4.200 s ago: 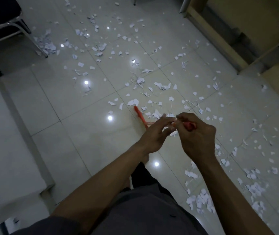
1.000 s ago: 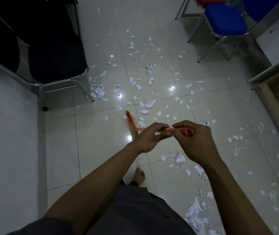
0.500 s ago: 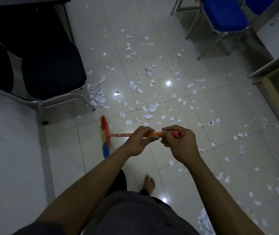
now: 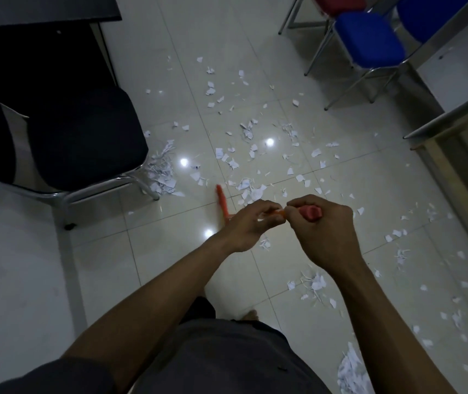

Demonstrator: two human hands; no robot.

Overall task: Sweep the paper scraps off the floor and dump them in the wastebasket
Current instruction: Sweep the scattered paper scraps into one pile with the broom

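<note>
White paper scraps (image 4: 163, 177) lie all over the shiny pale tile floor (image 4: 170, 251), mostly in the middle and right of the frame. Both hands hold a thin orange broom (image 4: 222, 200) in the middle. The left hand (image 4: 247, 226) pinches the stick, and the right hand (image 4: 323, 231) curls round its red end. A black padded chair (image 4: 85, 137) stands at the left.

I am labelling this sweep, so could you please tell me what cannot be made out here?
Head view:
broom head: motion-blurred, shape unclear.
broom handle: mostly hidden by left hand and right hand.
wastebasket: not in frame.
red chair: cut off by top edge.
</note>
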